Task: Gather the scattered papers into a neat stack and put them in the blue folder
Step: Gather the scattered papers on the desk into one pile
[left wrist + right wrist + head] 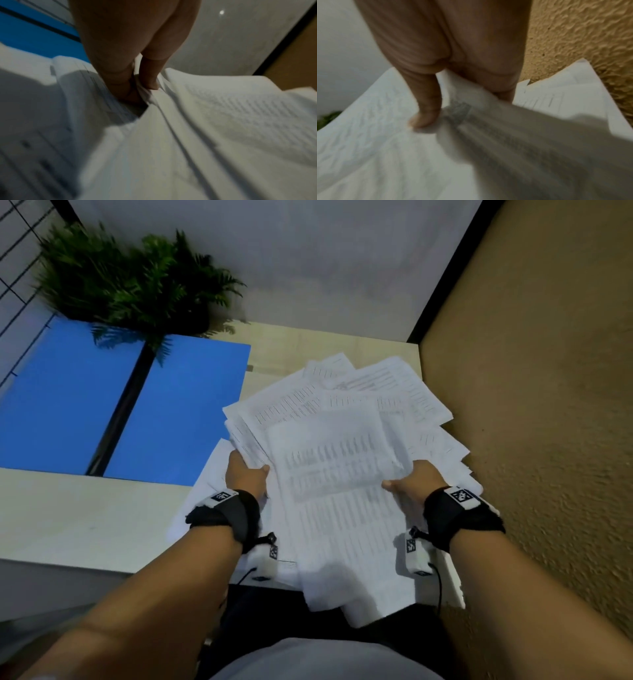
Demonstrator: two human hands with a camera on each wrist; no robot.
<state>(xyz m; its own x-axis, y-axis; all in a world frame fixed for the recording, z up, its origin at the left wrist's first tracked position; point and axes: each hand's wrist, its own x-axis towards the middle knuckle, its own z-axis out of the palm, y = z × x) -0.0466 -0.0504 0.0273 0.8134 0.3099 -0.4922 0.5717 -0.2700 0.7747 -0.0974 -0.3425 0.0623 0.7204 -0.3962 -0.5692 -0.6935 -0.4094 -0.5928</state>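
Note:
A loose, fanned pile of printed white papers [339, 460] is raised over the right part of the desk. My left hand [245, 474] grips its left edge, thumb on top and fingers underneath, as the left wrist view shows on the papers [205, 121] under my left hand [137, 86]. My right hand [409, 482] grips the right edge the same way, with the thumb of my right hand [426, 115] pressed on the top sheet [376, 135]. The blue folder [130, 409] lies open and flat on the desk at the left.
A potted fern [137, 282] stands behind the folder, its fronds over the folder's spine. A textured tan wall [534, 405] runs close along the right side of the papers. The pale desk [78, 518] has bare surface at the near left.

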